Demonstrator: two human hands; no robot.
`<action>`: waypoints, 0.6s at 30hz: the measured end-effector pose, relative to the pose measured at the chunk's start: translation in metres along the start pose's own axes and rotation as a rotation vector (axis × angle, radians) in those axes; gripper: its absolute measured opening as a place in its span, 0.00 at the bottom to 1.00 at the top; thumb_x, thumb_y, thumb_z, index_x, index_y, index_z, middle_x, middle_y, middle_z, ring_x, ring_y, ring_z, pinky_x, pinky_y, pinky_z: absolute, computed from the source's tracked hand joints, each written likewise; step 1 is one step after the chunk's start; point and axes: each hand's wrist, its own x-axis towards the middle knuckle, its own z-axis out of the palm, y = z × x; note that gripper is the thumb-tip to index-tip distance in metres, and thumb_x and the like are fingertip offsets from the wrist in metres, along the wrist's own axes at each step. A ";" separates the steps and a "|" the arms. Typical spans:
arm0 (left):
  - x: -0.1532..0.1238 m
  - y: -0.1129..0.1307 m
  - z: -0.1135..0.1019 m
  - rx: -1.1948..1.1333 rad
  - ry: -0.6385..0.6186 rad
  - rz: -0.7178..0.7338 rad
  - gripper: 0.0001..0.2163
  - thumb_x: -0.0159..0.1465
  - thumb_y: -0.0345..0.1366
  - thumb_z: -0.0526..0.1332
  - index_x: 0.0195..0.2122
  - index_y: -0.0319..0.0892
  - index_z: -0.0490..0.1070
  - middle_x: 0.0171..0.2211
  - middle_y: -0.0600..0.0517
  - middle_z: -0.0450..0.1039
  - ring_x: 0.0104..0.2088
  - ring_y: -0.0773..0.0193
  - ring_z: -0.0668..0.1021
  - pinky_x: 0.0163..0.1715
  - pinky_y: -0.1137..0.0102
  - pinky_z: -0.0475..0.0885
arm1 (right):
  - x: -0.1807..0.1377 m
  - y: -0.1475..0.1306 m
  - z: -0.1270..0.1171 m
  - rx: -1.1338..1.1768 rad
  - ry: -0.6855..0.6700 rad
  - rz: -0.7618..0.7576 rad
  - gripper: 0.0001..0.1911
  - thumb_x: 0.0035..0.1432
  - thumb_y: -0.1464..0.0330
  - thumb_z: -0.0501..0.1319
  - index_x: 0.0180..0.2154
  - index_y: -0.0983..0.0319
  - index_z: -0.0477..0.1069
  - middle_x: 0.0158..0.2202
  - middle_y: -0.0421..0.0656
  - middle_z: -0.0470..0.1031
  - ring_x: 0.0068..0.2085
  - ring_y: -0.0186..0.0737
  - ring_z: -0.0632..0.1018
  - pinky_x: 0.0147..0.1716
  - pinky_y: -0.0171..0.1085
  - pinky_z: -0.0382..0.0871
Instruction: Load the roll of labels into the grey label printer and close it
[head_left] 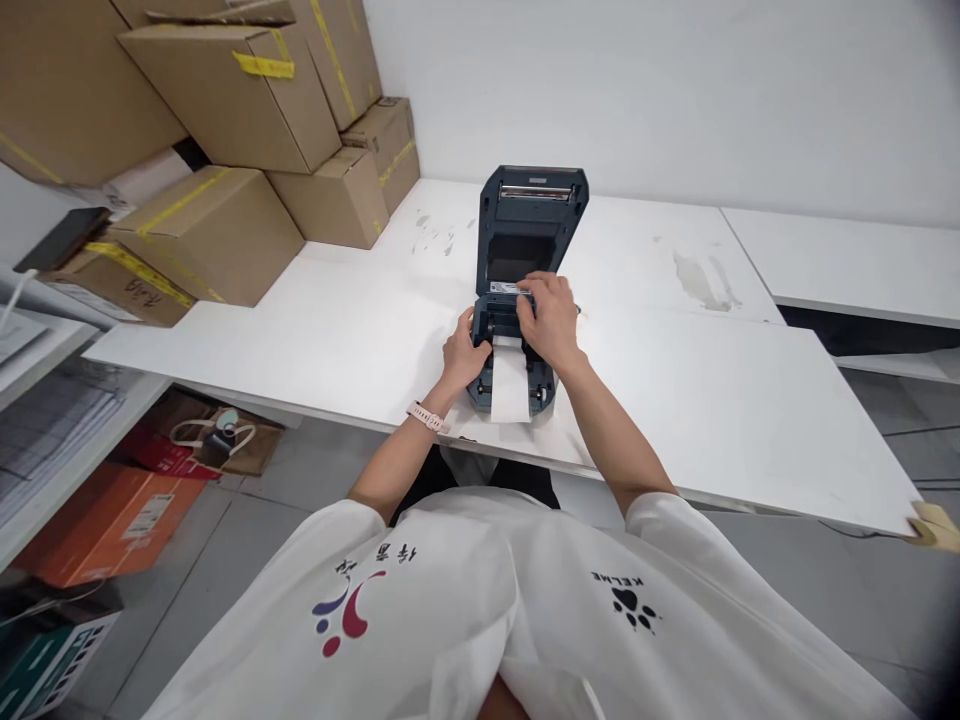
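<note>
A dark label printer (484,225) stands on the white table with its lid tipped up and back. From its open base a strip of white label paper (511,385) runs out over the front. My left hand (463,355) grips the left wall of the base, thumb over the inner edge and fingers round the outside. Over the right rear of the base, near the hinge, my right hand (553,318) is bent with curled fingers. Whatever lies under those fingers is hidden by the hand.
Cardboard boxes (225,95) with yellow tape are stacked at the back left of the white table (337,330). A white wall rises behind. Below left, a shelf (112,430) holds papers, with an orange box (112,520) beneath. The table's front edge is close to my body.
</note>
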 end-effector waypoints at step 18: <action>0.002 -0.007 0.003 -0.062 0.035 0.043 0.34 0.57 0.25 0.55 0.67 0.47 0.61 0.63 0.49 0.73 0.64 0.52 0.74 0.63 0.55 0.69 | -0.057 0.097 -0.065 1.037 -0.495 -0.036 0.27 0.50 0.56 0.75 0.51 0.54 0.78 0.43 0.45 0.83 0.42 0.46 0.82 0.40 0.42 0.75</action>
